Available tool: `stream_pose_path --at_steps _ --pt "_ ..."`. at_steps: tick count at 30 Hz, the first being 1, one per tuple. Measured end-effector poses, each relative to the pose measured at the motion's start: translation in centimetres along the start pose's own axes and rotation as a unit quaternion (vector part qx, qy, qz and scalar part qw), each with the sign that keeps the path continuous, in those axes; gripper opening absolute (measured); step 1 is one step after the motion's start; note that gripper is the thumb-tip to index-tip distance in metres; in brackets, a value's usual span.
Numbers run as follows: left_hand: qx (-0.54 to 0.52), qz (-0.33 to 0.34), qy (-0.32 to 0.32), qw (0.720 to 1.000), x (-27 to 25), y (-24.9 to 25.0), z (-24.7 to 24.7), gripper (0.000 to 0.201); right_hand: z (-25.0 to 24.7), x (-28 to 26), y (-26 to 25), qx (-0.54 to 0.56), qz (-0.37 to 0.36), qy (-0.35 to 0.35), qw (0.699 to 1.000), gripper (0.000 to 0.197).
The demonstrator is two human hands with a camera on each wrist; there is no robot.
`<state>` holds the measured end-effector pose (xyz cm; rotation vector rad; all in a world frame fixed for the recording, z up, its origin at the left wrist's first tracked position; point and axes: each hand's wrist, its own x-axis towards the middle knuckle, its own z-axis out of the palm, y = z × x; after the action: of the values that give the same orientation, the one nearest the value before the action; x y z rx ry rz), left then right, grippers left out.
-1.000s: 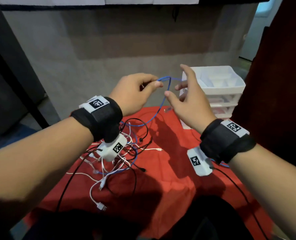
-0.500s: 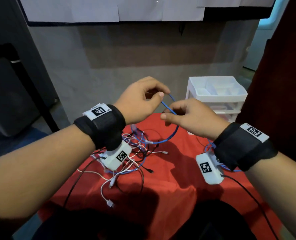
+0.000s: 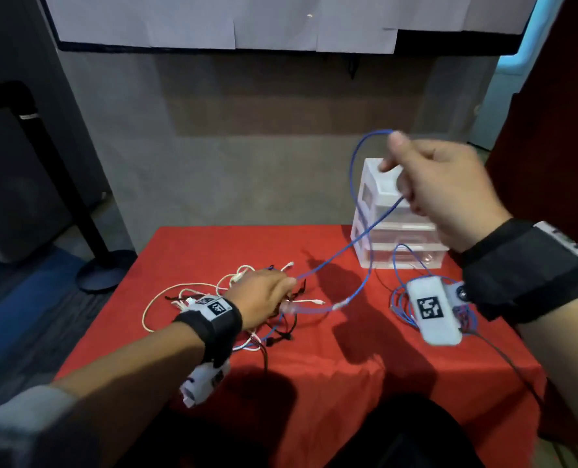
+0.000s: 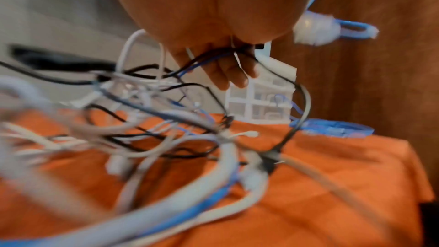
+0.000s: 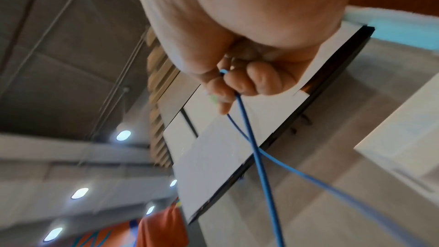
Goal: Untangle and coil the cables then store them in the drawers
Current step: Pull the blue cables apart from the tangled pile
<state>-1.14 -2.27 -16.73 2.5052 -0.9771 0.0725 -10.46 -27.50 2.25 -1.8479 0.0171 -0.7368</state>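
Observation:
A thin blue cable (image 3: 355, 184) loops up from the red table to my raised right hand (image 3: 439, 187), which grips it in curled fingers (image 5: 240, 85) in front of the white drawer unit (image 3: 382, 238). Both strands cross below the hand in the right wrist view, where the blue cable (image 5: 256, 157) runs down. My left hand (image 3: 264, 295) is low on the table and grips black, blue and white strands of the tangle of cables (image 3: 213, 298); the left wrist view shows those strands (image 4: 213, 57) passing through its curled fingers. The blue cable's clear plug (image 4: 313, 29) hangs beside that hand.
A coiled bundle of blue cable (image 3: 402, 305) lies on the red tablecloth (image 3: 348, 383) in front of the drawer unit, under my right wrist. A dark stand with a round base (image 3: 105, 271) is on the floor to the left. A grey wall is behind the table.
My hands have parted. The left hand dropped from the blue cable down onto the tangle; the right hand rose to the right, drawing the blue cable up in a loop.

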Motion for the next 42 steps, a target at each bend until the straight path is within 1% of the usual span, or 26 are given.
stream_pose_path --at_steps 1,3,5,6,8,9,10,11,12,14,16,17,18,19,20,21,22,23,25,27,31,34,35,37,40,42 --pt "0.034 0.011 0.023 0.999 0.0 -1.0 -0.4 0.041 -1.1 0.6 0.0 0.011 0.009 0.025 1.0 0.045" --pt "0.023 -0.006 0.041 0.999 0.0 -3.0 -1.6 0.04 -2.6 1.3 0.9 0.01 0.04 0.039 0.998 0.045" --pt "-0.008 -0.053 0.046 0.998 0.7 -3.9 -3.1 0.033 -3.0 1.3 2.6 -0.033 0.084 -0.001 0.996 0.045" --pt "-0.01 -0.069 0.055 0.996 1.2 -4.0 -3.9 0.03 -2.7 0.9 3.5 -0.066 0.106 -0.037 0.991 0.043" --pt "0.001 -0.083 0.093 0.992 2.7 -3.7 -5.8 0.028 -1.6 0.1 5.4 -0.117 0.144 -0.107 0.977 0.028" --pt "0.01 -0.085 0.112 0.99 3.4 -3.4 -6.7 0.028 -0.9 -0.3 6.0 -0.124 0.155 -0.126 0.972 0.02" --pt "0.02 -0.082 0.122 0.989 4.1 -3.1 -7.6 0.027 -0.4 -0.5 6.4 -0.131 0.156 -0.127 0.971 0.023" --pt "0.035 -0.068 0.124 0.989 4.8 -2.7 -8.5 0.027 0.2 -0.7 6.6 -0.141 0.143 -0.112 0.973 0.036" --pt "0.056 -0.044 0.12 0.99 5.4 -2.3 -9.2 0.027 0.7 -0.6 6.5 -0.159 0.119 -0.091 0.976 0.042" --pt "0.099 0.019 0.095 0.99 6.2 -1.0 -10.2 0.028 2.2 -0.8 5.9 -0.186 0.032 -0.067 0.98 0.037" --pt "0.137 0.068 0.07 0.986 6.7 0.8 -10.7 0.028 4.2 -1.2 5.4 -0.206 -0.058 -0.114 0.97 0.035" --pt "0.16 0.085 0.064 0.981 6.9 1.7 -10.9 0.028 5.4 -1.5 5.4 -0.215 -0.078 -0.154 0.961 0.042" --pt "0.182 0.1 0.06 0.976 7.0 2.6 -10.9 0.028 6.6 -1.8 5.4 -0.218 -0.072 -0.196 0.953 0.049" --pt "0.202 0.113 0.058 0.971 6.9 3.3 -10.9 0.029 7.6 -2.0 5.4 -0.216 -0.054 -0.232 0.947 0.05" --pt "0.218 0.122 0.057 0.967 6.7 3.8 -10.8 0.028 8.5 -2.0 5.4 -0.209 -0.034 -0.253 0.944 0.041" --pt "0.227 0.127 0.056 0.964 6.5 4.0 -10.6 0.028 9.1 -1.7 5.4 -0.191 -0.015 -0.261 0.946 0.027" --pt "0.225 0.129 0.054 0.964 6.2 3.9 -10.3 0.028 9.3 -1.4 5.3 -0.168 0.003 -0.252 0.953 0.018" --pt "0.209 0.126 0.053 0.968 5.9 3.6 -10.0 0.029 9.2 -1.0 5.3 -0.157 0.012 -0.232 0.96 0.021" --pt "0.141 0.091 0.063 0.984 5.7 2.1 -9.3 0.031 8.6 -0.2 4.8 -0.139 0.011 -0.182 0.973 0.029" --pt "0.081 0.027 0.07 0.994 5.6 -0.1 -8.6 0.031 7.5 0.6 3.4 -0.088 -0.007 -0.131 0.987 0.03" --pt "0.045 -0.081 0.053 0.994 4.7 -4.2 -6.6 0.034 3.8 2.4 -0.8 0.056 -0.054 -0.03 0.996 0.026" --pt "0.034 -0.142 0.033 0.989 4.6 -5.5 -5.9 0.041 0.8 3.3 -2.0 0.095 -0.065 0.015 0.993 0.026" --pt "0.036 -0.155 0.033 0.987 4.8 -5.5 -6.0 0.042 0.2 3.4 -1.7 0.08 -0.066 0.014 0.994 0.026" --pt "0.047 -0.176 0.058 0.982 5.7 -5.0 -7.1 0.041 -0.5 3.3 -0.6 -0.001 -0.048 -0.025 0.999 0.028" --pt "0.027 -0.188 0.172 0.967 7.8 -4.5 -10.3 0.049 -0.6 2.7 1.5 -0.153 0.026 -0.12 0.981 0.031" --pt "0.017 -0.155 0.263 0.952 9.0 -4.0 -13.0 0.052 -0.2 2.2 2.9 -0.227 0.046 -0.155 0.96 0.027"
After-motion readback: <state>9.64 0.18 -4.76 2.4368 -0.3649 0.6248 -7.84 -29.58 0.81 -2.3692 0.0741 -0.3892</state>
